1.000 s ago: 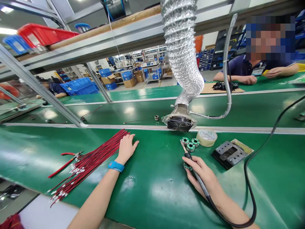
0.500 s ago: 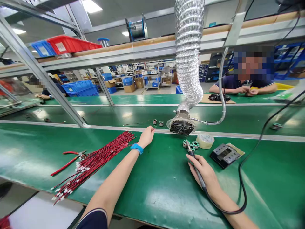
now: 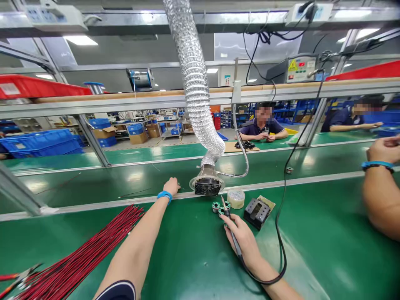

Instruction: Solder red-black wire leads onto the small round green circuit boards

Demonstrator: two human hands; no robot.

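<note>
My left hand [image 3: 172,186], with a blue wristband, stretches over the metal rail onto the green strip behind it. Its fingers are curled at a spot where small round parts lay, and what they close on is mostly hidden. A soldering iron [image 3: 235,241] rests in my right hand [image 3: 246,241], held like a pen with its tip pointing up and away. Just around the tip sit several small round coil parts with green tops [image 3: 216,207]. Beside them are a roll of clear tape [image 3: 236,199] and a black block with a grey metal top [image 3: 258,212].
A fume extractor fan [image 3: 207,186] hangs on a silver duct above the rail. Red wires [image 3: 93,250] and red-handled pliers [image 3: 21,277] lie at left. The iron's black cable [image 3: 283,208] loops at right. Another person's arm [image 3: 379,191] reaches in from the right edge.
My view has turned right and up. My left hand has moved forward across the rail to the small round parts. My right hand still holds the soldering iron by the coil parts.
</note>
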